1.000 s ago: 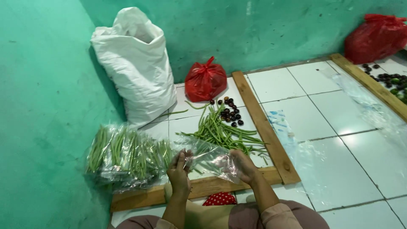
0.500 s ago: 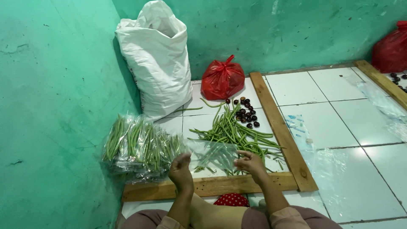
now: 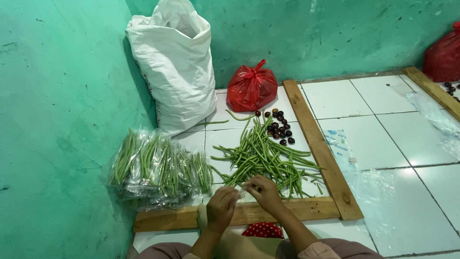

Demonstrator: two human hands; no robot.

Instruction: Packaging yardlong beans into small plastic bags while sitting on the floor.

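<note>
Two bare hands, no gloves, no rings or watch that can be made out. Left hand [image 3: 221, 207] at roughly 7 o'clock from frame centre; right hand [image 3: 262, 191] at about 6 o'clock. Forearms bare down to near the elbows. At the bottom edge, around 5 o'clock, a pale pinkish-beige sleeve [image 3: 318, 251] rolled or ending at the right elbow; a matching sliver at the left elbow, 7 o'clock. Lap covered in muted mauve-brown cloth [image 3: 160, 250], showing at both lower corners of the body. Between the forearms, a tan-olive fabric panel [image 3: 239, 247]. Just above it, at 6 o'clock, a red cloth with white dots [image 3: 262, 230]; whether it is part of the clothing cannot be told.
</note>
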